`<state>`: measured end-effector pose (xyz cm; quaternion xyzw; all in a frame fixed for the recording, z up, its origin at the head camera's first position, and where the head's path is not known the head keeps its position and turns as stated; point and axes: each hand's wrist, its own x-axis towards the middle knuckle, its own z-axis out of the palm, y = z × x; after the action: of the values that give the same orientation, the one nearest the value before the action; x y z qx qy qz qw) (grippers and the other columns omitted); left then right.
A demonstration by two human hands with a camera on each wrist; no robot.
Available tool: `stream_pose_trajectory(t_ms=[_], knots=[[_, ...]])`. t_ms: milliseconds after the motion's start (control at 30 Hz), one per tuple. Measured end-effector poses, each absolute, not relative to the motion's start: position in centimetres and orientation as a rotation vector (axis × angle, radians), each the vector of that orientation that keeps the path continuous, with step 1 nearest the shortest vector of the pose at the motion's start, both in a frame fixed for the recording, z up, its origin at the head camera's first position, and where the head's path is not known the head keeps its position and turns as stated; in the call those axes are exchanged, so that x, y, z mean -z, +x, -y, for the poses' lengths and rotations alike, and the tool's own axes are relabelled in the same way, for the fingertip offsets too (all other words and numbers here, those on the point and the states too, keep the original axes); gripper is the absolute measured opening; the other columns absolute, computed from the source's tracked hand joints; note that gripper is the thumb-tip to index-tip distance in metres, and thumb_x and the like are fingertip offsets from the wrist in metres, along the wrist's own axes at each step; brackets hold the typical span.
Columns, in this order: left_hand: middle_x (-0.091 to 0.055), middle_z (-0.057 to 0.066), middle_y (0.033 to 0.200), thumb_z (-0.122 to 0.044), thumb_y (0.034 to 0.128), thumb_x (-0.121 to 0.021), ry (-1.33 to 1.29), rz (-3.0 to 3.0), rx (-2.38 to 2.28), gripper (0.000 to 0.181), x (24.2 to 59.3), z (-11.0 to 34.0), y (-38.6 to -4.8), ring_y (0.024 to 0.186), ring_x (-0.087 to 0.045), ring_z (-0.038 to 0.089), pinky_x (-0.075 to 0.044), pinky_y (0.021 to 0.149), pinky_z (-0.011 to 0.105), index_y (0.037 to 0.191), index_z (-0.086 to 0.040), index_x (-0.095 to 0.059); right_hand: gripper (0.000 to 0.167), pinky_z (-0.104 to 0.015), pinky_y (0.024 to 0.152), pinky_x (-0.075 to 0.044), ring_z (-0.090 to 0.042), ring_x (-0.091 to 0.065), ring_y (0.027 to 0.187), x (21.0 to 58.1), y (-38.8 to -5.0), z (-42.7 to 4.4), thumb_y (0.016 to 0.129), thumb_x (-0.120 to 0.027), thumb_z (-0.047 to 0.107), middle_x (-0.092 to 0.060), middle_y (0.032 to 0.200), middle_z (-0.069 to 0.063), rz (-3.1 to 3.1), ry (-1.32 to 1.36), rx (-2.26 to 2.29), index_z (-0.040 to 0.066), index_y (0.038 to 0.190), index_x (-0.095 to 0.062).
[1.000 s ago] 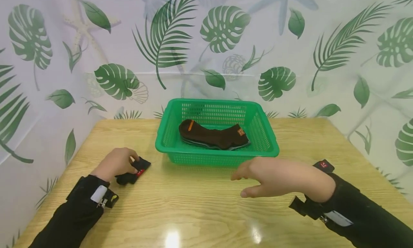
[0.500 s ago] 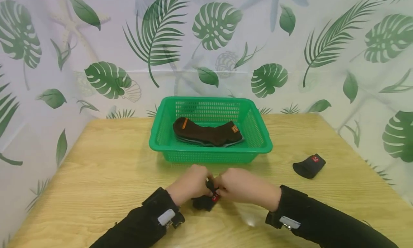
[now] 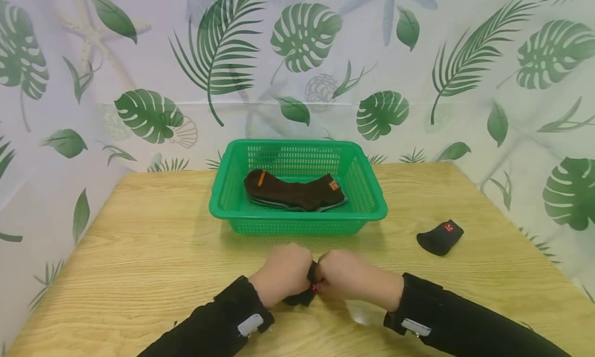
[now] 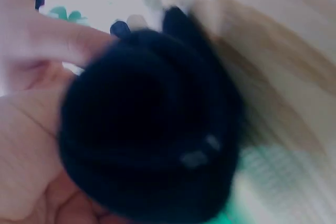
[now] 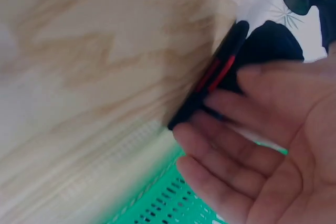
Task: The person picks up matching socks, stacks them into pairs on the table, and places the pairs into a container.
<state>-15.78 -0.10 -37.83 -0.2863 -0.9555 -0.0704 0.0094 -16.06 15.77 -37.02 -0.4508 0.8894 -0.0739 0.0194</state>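
In front of the basket, both hands meet at a folded black sock (image 3: 299,297) with a red label. My left hand (image 3: 284,274) grips its left part; the left wrist view shows the dark bundle (image 4: 152,119) filling that hand, blurred. At the labelled cuff is my right hand (image 3: 347,275), and in the right wrist view its thumb and forefinger pinch the sock's edge (image 5: 231,59) while the other fingers curve loosely. Much of the sock is hidden behind the hands in the head view. Another black sock (image 3: 440,238) with a red label lies to the right.
A green plastic basket (image 3: 297,215) stands behind the hands, with a brown sock (image 3: 293,192) with orange marks on top of greyish fabric inside. Beneath everything is a wood-grain table (image 3: 153,243). A leaf-patterned cloth (image 3: 409,52) hangs behind it.
My left hand has brought the black sock from the left side to the middle. My right hand has come in to meet it and taken hold of the cuff.
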Motion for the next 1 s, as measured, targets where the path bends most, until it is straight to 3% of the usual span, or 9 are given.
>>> stream_pose_trajectory(t_ms=[100, 200, 267, 433, 567, 700, 867, 1000], knots=[[-0.055, -0.004, 0.058, -0.023, 0.0777, -0.076, -0.885, 2.907, -0.023, 0.033, 37.7, -0.9, -14.6, 0.055, -0.057, 0.012, -0.043, 0.041, 0.028, 0.055, -0.019, -0.052, 0.013, -0.018, 0.054, -0.044, -0.003, -0.053, 0.06, 36.7, -15.9, -16.2, 0.077, -0.072, 0.013, -0.057, 0.067, 0.009, -2.729, -1.41, 0.182, 0.016, 0.065, -0.067], [-0.057, -0.004, 0.061, -0.024, 0.0812, -0.074, -0.854, 2.899, -0.15, 0.029, 37.6, -1.5, -14.1, 0.057, -0.058, 0.01, -0.046, 0.044, 0.027, 0.059, -0.019, -0.056, 0.005, -0.022, 0.058, -0.047, -0.007, -0.056, 0.066, 36.7, -15.7, -16.5, 0.081, -0.072, 0.015, -0.061, 0.079, 0.004, -2.697, -1.37, 0.134, 0.015, 0.077, -0.07], [-0.059, -0.004, 0.064, -0.027, 0.0772, -0.08, -0.841, 2.956, -0.109, 0.026, 37.6, -1.4, -14.6, 0.059, -0.059, 0.01, -0.047, 0.046, 0.026, 0.064, -0.018, -0.06, 0.002, -0.021, 0.06, -0.047, -0.008, -0.056, 0.07, 36.7, -15.5, -16.7, 0.084, -0.072, 0.016, -0.062, 0.086, 0.003, -2.672, -1.401, 0.115, 0.015, 0.085, -0.073], [-0.059, -0.002, 0.068, -0.034, 0.0629, -0.091, -0.815, 3.104, 0.179, 0.036, 37.9, 0.7, -16.2, 0.062, -0.058, 0.012, -0.047, 0.051, 0.028, 0.071, -0.013, -0.063, 0.02, -0.019, 0.058, -0.044, -0.006, -0.052, 0.068, 36.6, -15.4, -16.9, 0.085, -0.072, 0.019, -0.061, 0.087, 0.002, -2.617, -1.518, 0.012, 0.019, 0.104, -0.077], [-0.052, -0.003, 0.062, -0.027, 0.0727, -0.083, -0.706, 3.181, 0.29, 0.03, 38.7, 3.3, -16.6, 0.056, -0.05, 0.012, -0.041, 0.047, 0.028, 0.063, -0.013, -0.058, 0.026, -0.019, 0.058, -0.044, -0.004, -0.051, 0.067, 36.5, -15.5, -17.1, 0.083, -0.072, 0.02, -0.061, 0.089, 0.002, -2.586, -1.498, -0.036, 0.017, 0.109, -0.077], [-0.046, -0.002, 0.058, -0.033, 0.0813, -0.073, -0.567, 3.298, 0.444, 0.038, 38.8, 5.7, -16.4, 0.053, -0.043, 0.014, -0.037, 0.046, 0.029, 0.056, -0.013, -0.053, 0.027, -0.019, 0.06, -0.046, -0.004, -0.053, 0.07, 36.6, -15.3, -17.1, 0.082, -0.072, 0.02, -0.062, 0.092, 0.001, -2.583, -1.476, -0.066, 0.016, 0.108, -0.077], [-0.05, 0.0, 0.06, -0.036, 0.0883, -0.065, -0.49, 3.274, 0.358, 0.042, 38.1, 6.6, -15.9, 0.056, -0.05, 0.017, -0.043, 0.049, 0.034, 0.055, -0.012, -0.054, 0.024, -0.022, 0.062, -0.05, -0.007, -0.06, 0.074, 36.5, -15.2, -16.9, 0.079, -0.073, 0.023, -0.065, 0.095, 0.001, -2.606, -1.463, -0.126, 0.017, 0.101, -0.079], [-0.055, 0.002, 0.066, -0.03, 0.0865, -0.071, -0.713, 2.857, 0.14, 0.029, 38.3, 5.5, -14.9, 0.062, -0.057, 0.02, -0.046, 0.051, 0.032, 0.068, -0.01, -0.06, 0.023, -0.022, 0.061, -0.05, -0.007, -0.06, 0.074, 36.2, -15.2, -16.7, 0.077, -0.076, 0.024, -0.065, 0.093, 0.002, -2.601, -1.444, -0.128, 0.017, 0.098, -0.08]])
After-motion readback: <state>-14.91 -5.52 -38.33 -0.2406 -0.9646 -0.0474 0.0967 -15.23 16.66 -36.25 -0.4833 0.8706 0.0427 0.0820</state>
